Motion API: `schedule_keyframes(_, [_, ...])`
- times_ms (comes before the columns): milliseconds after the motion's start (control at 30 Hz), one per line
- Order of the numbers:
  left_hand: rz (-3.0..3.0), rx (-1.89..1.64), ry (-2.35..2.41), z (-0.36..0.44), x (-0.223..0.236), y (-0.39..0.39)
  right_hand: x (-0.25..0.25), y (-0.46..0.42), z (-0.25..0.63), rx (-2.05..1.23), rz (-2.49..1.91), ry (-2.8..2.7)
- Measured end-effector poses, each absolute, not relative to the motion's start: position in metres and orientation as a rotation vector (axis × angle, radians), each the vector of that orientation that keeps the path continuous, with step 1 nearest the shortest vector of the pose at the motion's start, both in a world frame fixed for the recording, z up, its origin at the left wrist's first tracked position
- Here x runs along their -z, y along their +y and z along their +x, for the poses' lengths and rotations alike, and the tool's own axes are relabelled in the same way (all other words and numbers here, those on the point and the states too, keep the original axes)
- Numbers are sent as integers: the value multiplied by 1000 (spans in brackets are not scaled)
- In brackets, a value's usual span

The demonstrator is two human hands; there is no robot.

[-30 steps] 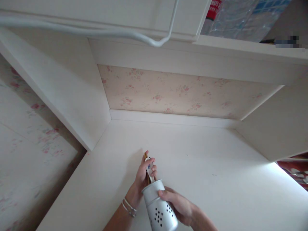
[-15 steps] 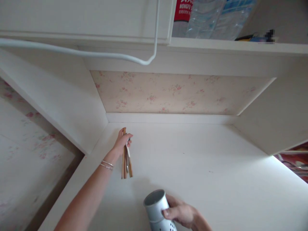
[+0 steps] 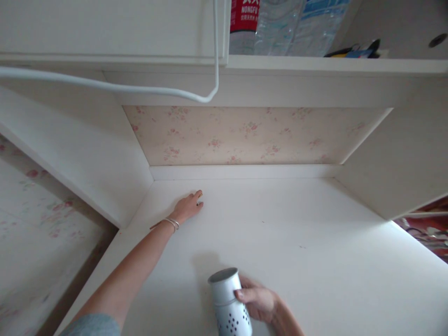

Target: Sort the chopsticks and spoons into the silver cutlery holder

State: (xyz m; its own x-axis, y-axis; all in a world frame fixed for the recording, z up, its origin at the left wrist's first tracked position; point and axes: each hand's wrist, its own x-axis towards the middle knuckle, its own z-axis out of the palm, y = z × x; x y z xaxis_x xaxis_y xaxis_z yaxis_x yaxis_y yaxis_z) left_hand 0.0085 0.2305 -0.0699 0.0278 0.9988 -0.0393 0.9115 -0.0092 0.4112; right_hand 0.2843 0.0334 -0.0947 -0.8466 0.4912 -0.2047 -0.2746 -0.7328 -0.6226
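My left hand [image 3: 188, 207] is palm down low over the white surface at the back left, its fingers curled round a bundle of chopsticks [image 3: 153, 227]. Hand and wrist hide most of the bundle; a thin brown end shows beside the bracelets [image 3: 172, 222] and a bit at the fingertips. The slim cutlery among them is hidden now. In front, my right hand [image 3: 261, 298] grips a silver metal utensil holder [image 3: 229, 301] by its side, thumb in front. The holder is nearly upright, its mouth up and its lower wall pierced with holes. Its inside looks dark; its base is out of frame.
A white desktop [image 3: 280, 242] runs back to floral wallpaper [image 3: 245, 135] between side panels. Overhead, a white bent tube [image 3: 157, 91] hangs below a cabinet door [image 3: 105, 28]. The open shelf [image 3: 315, 64] holds water bottles [image 3: 280, 25] and small dark items [image 3: 360, 50].
My left hand has turned and lowered, swinging the chopsticks from hanging toward me to lying back under the wrist. The utensil holder is a little more upright. The view has shifted slightly.
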Motion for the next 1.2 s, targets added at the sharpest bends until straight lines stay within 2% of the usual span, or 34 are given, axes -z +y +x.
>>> schedule_keyframes(267, [2271,-149,1947,16,76,229,94,37,282,-2535,-466,-806])
schedule_keyframes(667, [2440,-6,1965,13,78,232,92,37,283,-2568,-426,-778])
schedule_keyframes(1200, [2113,71,2356,-39,59,267,95,37,282,-2558,-400,-757])
